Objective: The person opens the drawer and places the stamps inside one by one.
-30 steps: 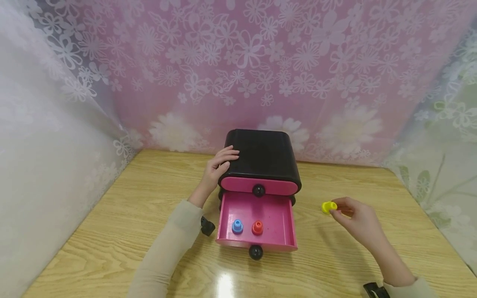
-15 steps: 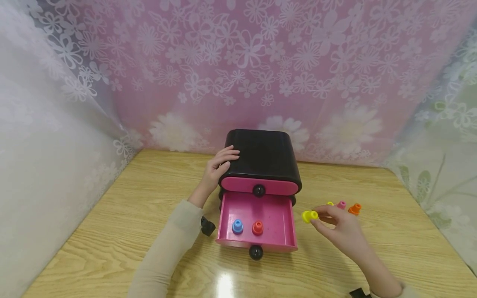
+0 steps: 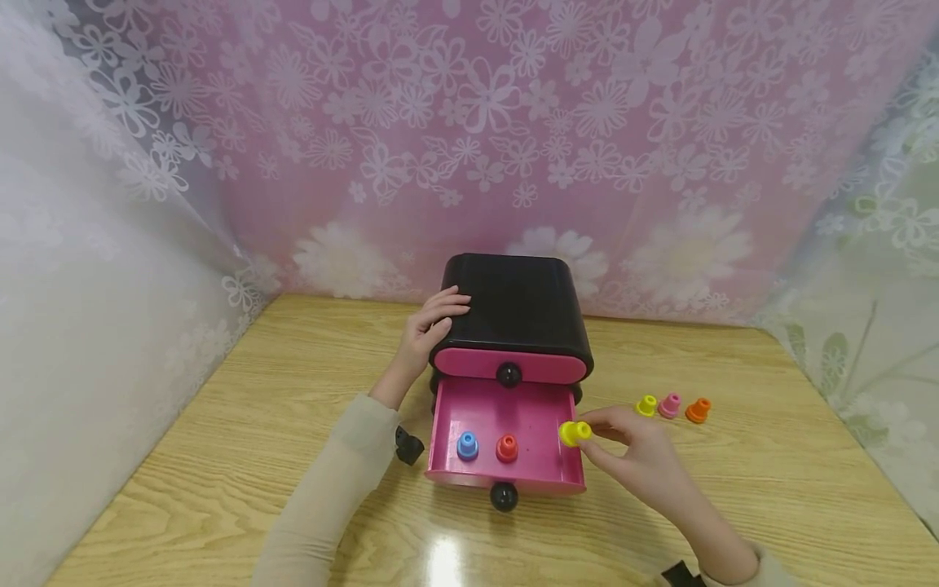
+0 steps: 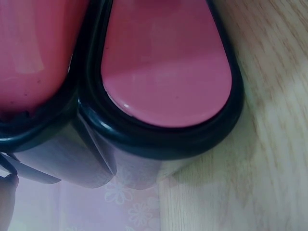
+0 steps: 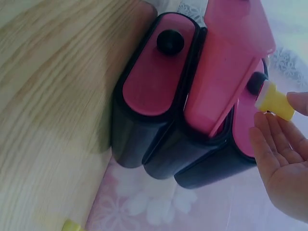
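Observation:
A small black cabinet (image 3: 513,302) has pink drawers with round black knobs. Its middle drawer (image 3: 544,469) is pulled out, and a blue peg (image 3: 467,446) and a red peg (image 3: 507,447) stand inside. My left hand (image 3: 427,324) rests on the cabinet's upper left edge, fingers laid over the top. Between thumb and fingertips my right hand (image 3: 640,456) pinches a yellow peg (image 3: 575,434) with a flanged base, over the drawer's right wall. In the right wrist view this yellow peg (image 5: 275,102) is held tilted. The left wrist view shows mostly the pink drawer fronts (image 4: 166,62).
On the wooden table (image 3: 308,367), right of the cabinet, stand another yellow peg (image 3: 645,406), a pink peg (image 3: 670,405) and an orange peg (image 3: 698,410). A floral curtain (image 3: 469,147) hangs behind the table, with pale sheets along both sides.
My right hand has carried the yellow peg leftward from the table's right side to the drawer's right wall, uncovering the three pegs behind it. The left hand has stayed put.

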Tool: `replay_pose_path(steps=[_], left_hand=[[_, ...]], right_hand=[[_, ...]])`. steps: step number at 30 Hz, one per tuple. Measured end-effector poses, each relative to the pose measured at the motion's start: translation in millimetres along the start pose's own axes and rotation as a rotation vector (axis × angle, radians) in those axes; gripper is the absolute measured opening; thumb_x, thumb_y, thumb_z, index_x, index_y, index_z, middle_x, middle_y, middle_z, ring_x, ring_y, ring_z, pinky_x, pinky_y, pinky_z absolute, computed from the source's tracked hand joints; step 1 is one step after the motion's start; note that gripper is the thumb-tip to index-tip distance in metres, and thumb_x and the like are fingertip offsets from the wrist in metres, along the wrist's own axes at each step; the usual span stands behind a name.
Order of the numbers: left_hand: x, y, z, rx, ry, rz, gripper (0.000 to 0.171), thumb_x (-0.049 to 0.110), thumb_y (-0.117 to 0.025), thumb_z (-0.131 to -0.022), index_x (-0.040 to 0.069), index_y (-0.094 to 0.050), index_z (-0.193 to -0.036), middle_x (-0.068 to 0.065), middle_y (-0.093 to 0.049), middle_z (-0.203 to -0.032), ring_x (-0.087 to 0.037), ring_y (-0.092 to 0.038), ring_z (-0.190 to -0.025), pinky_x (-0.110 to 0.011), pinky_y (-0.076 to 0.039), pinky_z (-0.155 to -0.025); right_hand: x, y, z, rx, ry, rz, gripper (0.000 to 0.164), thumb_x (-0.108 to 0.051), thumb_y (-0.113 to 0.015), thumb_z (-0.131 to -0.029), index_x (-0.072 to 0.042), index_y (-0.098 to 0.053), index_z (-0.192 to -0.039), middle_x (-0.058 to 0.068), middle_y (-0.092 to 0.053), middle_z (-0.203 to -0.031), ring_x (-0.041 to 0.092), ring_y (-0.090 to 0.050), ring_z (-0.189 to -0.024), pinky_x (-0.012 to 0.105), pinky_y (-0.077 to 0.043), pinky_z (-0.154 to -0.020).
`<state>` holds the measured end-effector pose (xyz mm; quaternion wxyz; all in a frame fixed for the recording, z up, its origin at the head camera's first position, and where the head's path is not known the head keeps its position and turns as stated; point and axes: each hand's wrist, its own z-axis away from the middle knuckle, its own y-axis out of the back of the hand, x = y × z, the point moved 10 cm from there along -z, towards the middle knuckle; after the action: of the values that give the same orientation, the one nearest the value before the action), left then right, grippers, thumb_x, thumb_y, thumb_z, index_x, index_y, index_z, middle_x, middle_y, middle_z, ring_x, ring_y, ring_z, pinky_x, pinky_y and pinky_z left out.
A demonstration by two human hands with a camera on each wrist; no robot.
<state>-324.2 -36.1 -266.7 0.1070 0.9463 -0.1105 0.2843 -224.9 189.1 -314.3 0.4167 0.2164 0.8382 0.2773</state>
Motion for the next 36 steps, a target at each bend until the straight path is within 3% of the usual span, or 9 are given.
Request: replay_pose_path(steps=[11, 22, 28, 36], left_hand=[[-0.4, 0.4, -1.1, -0.004, -0.01, -0.003, 0.026, -0.015, -0.036, -0.076, -0.025, -0.05, -0.096, -0.042, -0.044, -0.107, -0.054, -0.026, -0.115, -0.046, -0.019, -0.103], [-2.5, 0.7, -0.7, -0.004, -0.003, -0.003, 0.026, -0.015, -0.036, -0.077, -0.025, -0.05, -0.096, -0.042, -0.044, -0.107, -0.053, -0.026, -0.116, -0.044, -0.02, -0.103], [-1.3, 0.6, -0.9, -0.007, -0.008, 0.002, 0.026, -0.016, -0.036, -0.076, -0.025, -0.05, -0.097, -0.042, -0.044, -0.107, -0.053, -0.026, -0.116, -0.045, -0.019, -0.103], [-1.2, 0.3, 0.2, -0.007, -0.009, 0.001, 0.025, -0.016, -0.036, -0.077, -0.025, -0.05, -0.096, -0.042, -0.043, -0.106, -0.053, -0.026, -0.115, -0.046, -0.02, -0.103]], right_hand=[[-11, -17, -6, -0.057, 0.038, -0.046, 0.027, 0.004, -0.073, -0.065, -0.008, -0.065, -0.088, -0.006, -0.062, -0.084, 0.007, -0.057, -0.076, 0.025, -0.052, -0.067], [-16, -28, -10, -0.106, 0.099, 0.113, 0.024, -0.006, -0.076, -0.064, -0.011, -0.066, -0.085, -0.01, -0.059, -0.081, 0.007, -0.054, -0.071, 0.025, -0.05, -0.065], [-24, -34, -11, -0.123, 0.166, 0.141, 0.022, -0.005, -0.075, -0.063, -0.012, -0.066, -0.083, -0.009, -0.055, -0.072, 0.008, -0.049, -0.064, 0.019, -0.044, -0.057], [-27, -43, -9, -0.187, 0.175, 0.153, 0.019, -0.004, -0.072, -0.066, -0.011, -0.065, -0.082, -0.007, -0.053, -0.072, 0.009, -0.047, -0.063, 0.02, -0.041, -0.054]])
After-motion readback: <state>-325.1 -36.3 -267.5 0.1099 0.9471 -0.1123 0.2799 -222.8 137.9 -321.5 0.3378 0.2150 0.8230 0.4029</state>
